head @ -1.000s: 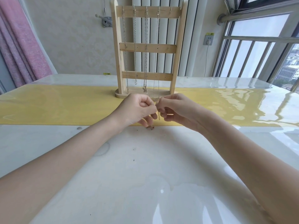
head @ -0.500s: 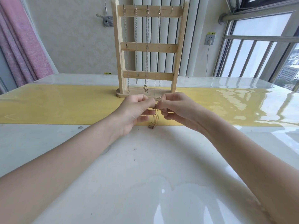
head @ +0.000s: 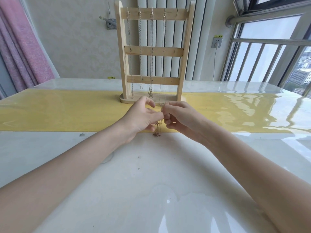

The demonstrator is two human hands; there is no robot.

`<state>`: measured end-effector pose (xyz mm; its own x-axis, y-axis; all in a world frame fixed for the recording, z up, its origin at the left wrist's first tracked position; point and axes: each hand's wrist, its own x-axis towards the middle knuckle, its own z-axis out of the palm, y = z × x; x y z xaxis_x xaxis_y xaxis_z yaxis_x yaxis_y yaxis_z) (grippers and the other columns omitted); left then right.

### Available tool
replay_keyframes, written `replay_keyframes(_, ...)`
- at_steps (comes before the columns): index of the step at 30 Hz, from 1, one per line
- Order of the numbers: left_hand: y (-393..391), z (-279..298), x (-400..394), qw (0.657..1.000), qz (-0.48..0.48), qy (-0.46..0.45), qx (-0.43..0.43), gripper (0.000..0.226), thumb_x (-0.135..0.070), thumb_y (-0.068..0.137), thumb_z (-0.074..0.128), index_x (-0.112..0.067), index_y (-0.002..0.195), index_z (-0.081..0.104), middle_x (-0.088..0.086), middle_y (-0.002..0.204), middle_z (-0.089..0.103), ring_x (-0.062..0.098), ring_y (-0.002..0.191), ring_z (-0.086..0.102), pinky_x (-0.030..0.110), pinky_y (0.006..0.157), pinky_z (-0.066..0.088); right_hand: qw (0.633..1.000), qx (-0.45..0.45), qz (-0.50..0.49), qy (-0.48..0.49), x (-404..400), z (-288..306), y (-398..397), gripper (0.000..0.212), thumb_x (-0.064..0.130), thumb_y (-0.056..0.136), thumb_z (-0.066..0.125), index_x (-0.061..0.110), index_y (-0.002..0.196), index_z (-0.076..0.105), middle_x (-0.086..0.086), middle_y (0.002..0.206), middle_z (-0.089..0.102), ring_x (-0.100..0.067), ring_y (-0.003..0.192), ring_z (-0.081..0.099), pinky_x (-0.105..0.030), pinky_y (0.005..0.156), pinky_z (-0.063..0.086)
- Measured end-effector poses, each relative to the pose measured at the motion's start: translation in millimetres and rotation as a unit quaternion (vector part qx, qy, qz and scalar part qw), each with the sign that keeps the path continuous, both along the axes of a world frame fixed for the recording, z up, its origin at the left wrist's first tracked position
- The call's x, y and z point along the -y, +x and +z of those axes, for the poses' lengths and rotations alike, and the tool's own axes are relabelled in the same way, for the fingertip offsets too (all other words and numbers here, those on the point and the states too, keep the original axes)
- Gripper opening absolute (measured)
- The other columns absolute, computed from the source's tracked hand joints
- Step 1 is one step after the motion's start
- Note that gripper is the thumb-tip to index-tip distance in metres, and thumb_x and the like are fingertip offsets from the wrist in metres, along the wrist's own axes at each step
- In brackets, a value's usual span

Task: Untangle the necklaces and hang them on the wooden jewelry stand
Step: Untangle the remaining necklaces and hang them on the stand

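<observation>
A wooden jewelry stand [head: 185,52] with three crossbars stands upright on the yellow strip at the middle of the table. Several thin chains [head: 151,52] hang from hooks on its top bar; the rightmost hook is bare. Just in front of the stand's base, my left hand [head: 143,116] and my right hand [head: 176,116] meet fingertip to fingertip and both pinch a thin gold necklace [head: 159,129]. The chain hangs down between the hands in a bunch, its lower end touching the table at the edge of the yellow strip.
The glossy white table [head: 151,190] carries a yellow runner [head: 58,111] across its width. A radiator and wall stand behind the stand, a pink curtain [head: 21,47] at the left, a window with rails [head: 269,52] at the right.
My hands have lifted slightly and the necklace now hangs longer between them, its bunched end lower at the yellow strip's edge. My left index finger has lifted away from the pinch.
</observation>
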<state>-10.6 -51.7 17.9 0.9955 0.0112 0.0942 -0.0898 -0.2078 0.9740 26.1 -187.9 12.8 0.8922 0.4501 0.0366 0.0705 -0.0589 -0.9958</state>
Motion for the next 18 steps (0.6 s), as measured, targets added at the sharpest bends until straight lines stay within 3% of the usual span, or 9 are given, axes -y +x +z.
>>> replay_keyframes(6,3,-4,-5,0.992,-0.003,0.117,0.036,0.021,-0.008,0.08,0.064,-0.02,0.085,0.047,-0.004,0.073,0.057,0.005,0.043,0.047,0.02,0.039,0.04,0.997,0.055,0.025,-0.037,-4,-3,-5,0.033,0.004,0.094,0.045,0.013,0.063,0.04,-0.002,0.063,0.032,-0.012,0.056,0.031,-0.023,0.054,0.025)
replay_keyframes(10,2,-2,-10,0.961,0.026,0.255,0.105,0.018,-0.006,0.076,0.064,-0.021,0.071,0.057,-0.011,0.06,0.057,0.006,0.035,0.05,0.02,0.045,0.042,0.991,0.108,-0.004,-0.082,-3,0,-1,0.031,0.002,0.093,0.048,0.01,0.064,0.043,-0.003,0.061,0.036,-0.015,0.057,0.034,-0.021,0.051,0.03)
replay_keyframes(13,1,1,-10,0.985,0.011,0.153,0.078,0.016,-0.001,0.081,0.063,-0.014,0.073,0.062,-0.003,0.064,0.057,0.003,0.041,0.05,0.019,0.042,0.045,0.99,0.125,-0.016,-0.068,1,4,1,0.028,0.0,0.093,0.048,0.006,0.066,0.048,-0.007,0.063,0.042,-0.017,0.058,0.039,-0.022,0.052,0.034)
replay_keyframes(18,-1,5,-10,1.0,-0.009,0.027,0.005,0.01,-0.001,0.085,0.063,-0.01,0.081,0.065,0.001,0.065,0.06,0.001,0.048,0.055,0.015,0.042,0.043,0.997,0.075,-0.003,-0.014,8,8,2,0.019,0.003,0.092,0.052,0.005,0.074,0.06,-0.003,0.073,0.06,-0.012,0.071,0.054,-0.02,0.059,0.044)
